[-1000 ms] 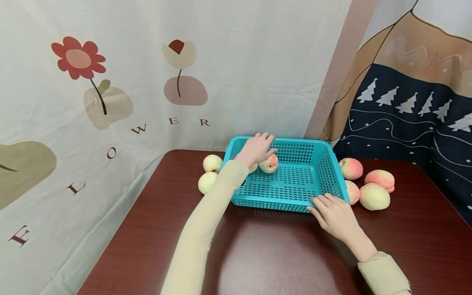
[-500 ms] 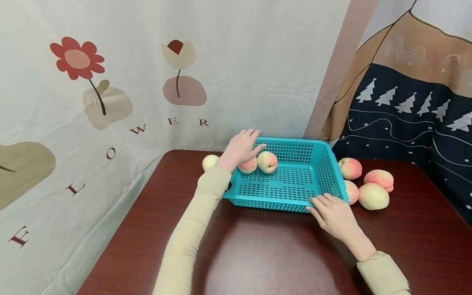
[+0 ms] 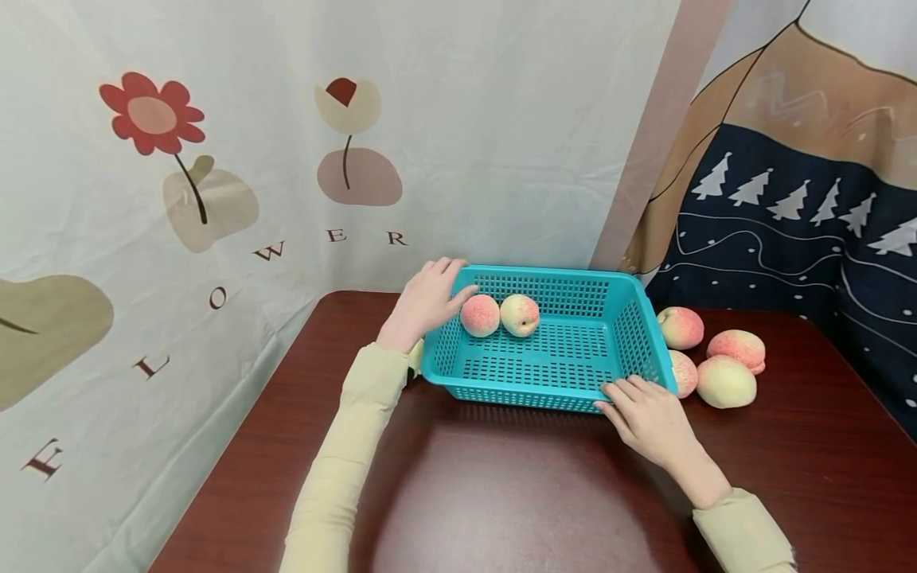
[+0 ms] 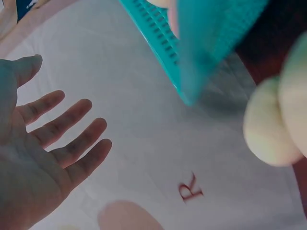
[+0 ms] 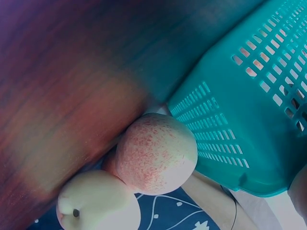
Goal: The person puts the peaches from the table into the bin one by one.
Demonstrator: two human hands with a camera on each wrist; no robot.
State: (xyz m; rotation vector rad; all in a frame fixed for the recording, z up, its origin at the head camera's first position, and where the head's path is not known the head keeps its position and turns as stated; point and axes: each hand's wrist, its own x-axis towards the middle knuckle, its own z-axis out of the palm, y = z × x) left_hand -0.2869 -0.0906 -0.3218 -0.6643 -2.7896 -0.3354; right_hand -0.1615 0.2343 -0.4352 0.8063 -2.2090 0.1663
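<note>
A turquoise plastic basket (image 3: 566,273) sits toward the back of the table with two peaches, one reddish (image 3: 480,315) and one paler (image 3: 520,315), in its left part. Over the basket's left back corner hovers my left hand (image 3: 426,296), its fingers spread and holding nothing. The left wrist view confirms that hand's empty palm (image 4: 43,163); pale peaches (image 4: 271,122) show beyond the basket. At the front right corner my right hand (image 3: 653,418) grips the rim, fingers over the top and thumb outside. In the right wrist view only a sliver of it shows.
Right of the basket lie several peaches, including a pale one (image 3: 727,382) and a pink one (image 3: 738,348). On the left, a pale peach (image 3: 417,358) is mostly hidden by my wrist. A printed curtain (image 3: 501,159) hangs behind the dark table (image 3: 530,493).
My left hand has drawn left from over the peaches to the basket's left edge, uncovering both peaches. My forearm now covers the peaches on the left. The right hand keeps its hold.
</note>
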